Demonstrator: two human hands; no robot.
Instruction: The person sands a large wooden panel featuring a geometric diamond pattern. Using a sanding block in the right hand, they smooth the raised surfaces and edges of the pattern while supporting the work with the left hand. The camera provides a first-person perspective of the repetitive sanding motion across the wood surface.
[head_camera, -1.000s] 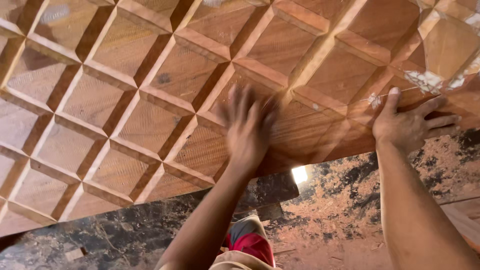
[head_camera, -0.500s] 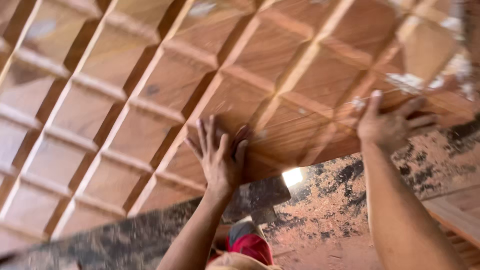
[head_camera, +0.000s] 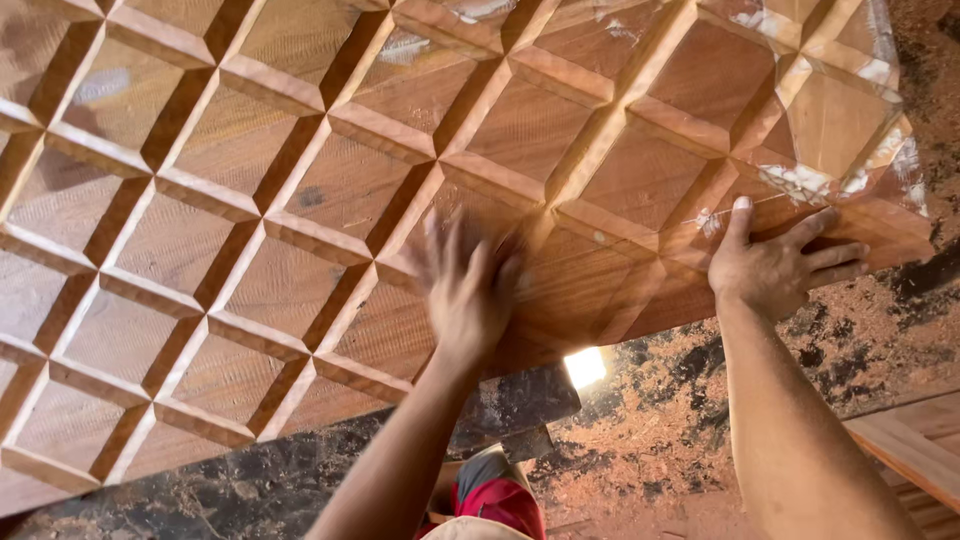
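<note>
Carved wooden panel (head_camera: 300, 200), reddish-brown, cut in a raised diamond grid, fills the upper frame; its long axis runs left to right, sloping down toward the left. Left hand (head_camera: 465, 290) lies flat on the panel face, near the lower edge and about midway along; it is motion-blurred, fingers (head_camera: 440, 245) spread and pointing up the grid, nothing gripped. Right hand (head_camera: 775, 265) sits further right on the same lower edge, near the panel's right corner, where a clear plastic film (head_camera: 860, 160) clings to the wood. Thumb upright against the face, fingers (head_camera: 835, 255) slightly apart and extended rightward along the edge, pressing rather than clamping. Below the panel: a dark, sawdust-strewn floor (head_camera: 680, 420) and a pale plank (head_camera: 905, 445) at lower right.
</note>
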